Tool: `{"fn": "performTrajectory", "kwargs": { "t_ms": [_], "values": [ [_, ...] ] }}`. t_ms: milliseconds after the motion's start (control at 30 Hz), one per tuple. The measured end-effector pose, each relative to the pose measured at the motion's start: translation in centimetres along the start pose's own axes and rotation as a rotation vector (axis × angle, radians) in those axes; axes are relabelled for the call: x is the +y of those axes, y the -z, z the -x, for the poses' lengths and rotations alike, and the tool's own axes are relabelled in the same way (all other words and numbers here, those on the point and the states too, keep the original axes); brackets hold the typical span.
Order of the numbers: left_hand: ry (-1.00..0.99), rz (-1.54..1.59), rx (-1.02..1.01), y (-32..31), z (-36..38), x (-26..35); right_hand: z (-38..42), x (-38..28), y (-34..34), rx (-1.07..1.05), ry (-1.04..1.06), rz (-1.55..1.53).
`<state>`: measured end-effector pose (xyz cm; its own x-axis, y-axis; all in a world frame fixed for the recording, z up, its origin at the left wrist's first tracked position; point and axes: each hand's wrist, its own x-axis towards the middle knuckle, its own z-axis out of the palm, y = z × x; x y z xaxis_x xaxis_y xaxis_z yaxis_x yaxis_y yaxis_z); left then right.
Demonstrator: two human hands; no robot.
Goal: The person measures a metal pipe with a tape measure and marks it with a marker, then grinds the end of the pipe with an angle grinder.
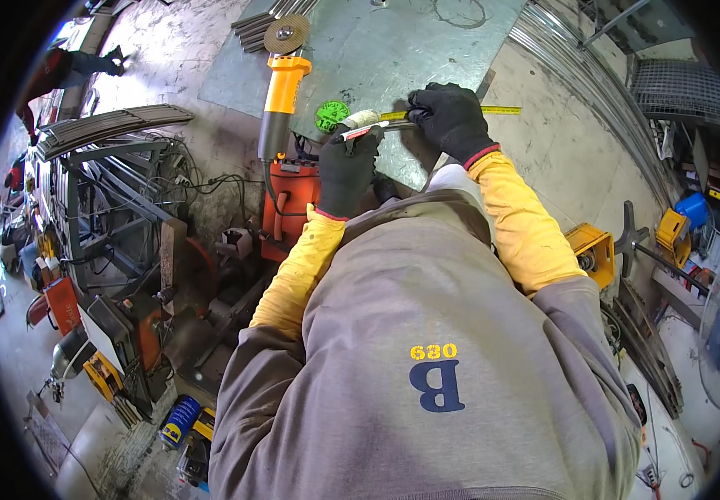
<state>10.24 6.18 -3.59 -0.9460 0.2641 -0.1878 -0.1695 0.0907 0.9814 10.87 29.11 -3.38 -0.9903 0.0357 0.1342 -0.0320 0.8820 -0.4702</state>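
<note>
We hold a yellow measuring tape [501,110] and a marker over the metal tabletop [360,50].
In our gloved left hand [348,167], the fingers pinch a white and red marker [365,132], which points to the right; in our gloved right hand [451,121], the fingers curl together over the tape, whose strip runs left to right across the near part of the tabletop and shows on both sides of that hand. Just left of the left hand we see a bright green disc [331,116], and farther left an orange angle grinder [285,92], its round wheel at the far end. Metal bars [264,27] lie at the far left of the tabletop, a red case [291,204] stands near its left side, and long metal rods [589,92] stretch along the floor to the right.
</note>
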Motion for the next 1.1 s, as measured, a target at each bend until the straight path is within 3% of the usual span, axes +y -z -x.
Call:
{"fn": "performTrajectory", "kwargs": {
  "t_ms": [200, 600, 1100],
  "values": [
    [-0.014, 0.031, 0.012, -0.20, 0.01, -0.35, 0.03, 0.22, -0.46, 0.083, 0.044, -0.006],
    [-0.009, 0.004, 0.014, -0.22, -0.12, -0.22, 0.04, -0.12, 0.04, 0.003, 0.005, 0.003],
    [0.010, -0.019, 0.046, -0.29, 0.08, 0.16, 0.07, 0.17, -0.38, 0.072, 0.046, 0.013]
  ]
}}
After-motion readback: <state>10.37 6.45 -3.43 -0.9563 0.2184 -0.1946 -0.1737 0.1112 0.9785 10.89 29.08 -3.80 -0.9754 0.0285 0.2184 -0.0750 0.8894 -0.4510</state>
